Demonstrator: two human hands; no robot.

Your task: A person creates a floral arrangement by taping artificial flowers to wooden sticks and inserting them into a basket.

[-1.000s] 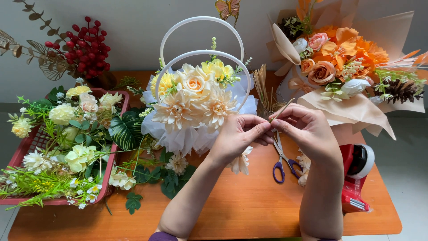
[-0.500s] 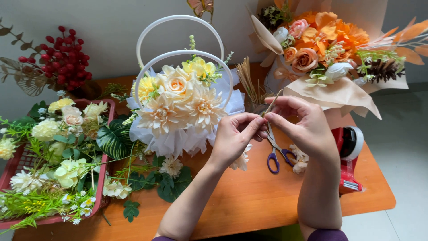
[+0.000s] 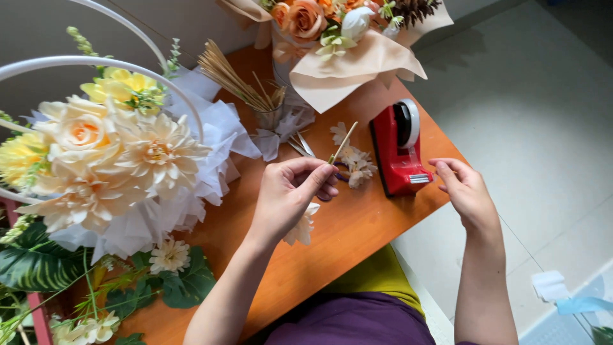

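Parted now: left hand (image 3: pixel 290 191) pinching thin wooden stick (image 3: pixel 343 142) with cream flower, right hand (image 3: pixel 465 188) open, reaching red tape dispenser (image 3: pixel 399 150); taping undone.

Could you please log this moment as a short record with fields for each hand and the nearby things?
left hand: pinches a thin wooden stick with a pale flower below it
right hand: open, fingers at the red tape dispenser
surface: orange wooden table
beside left hand: cream flower basket with white handle
behind: glass of wooden sticks, wrapped orange bouquet
between hands: loose small flowers
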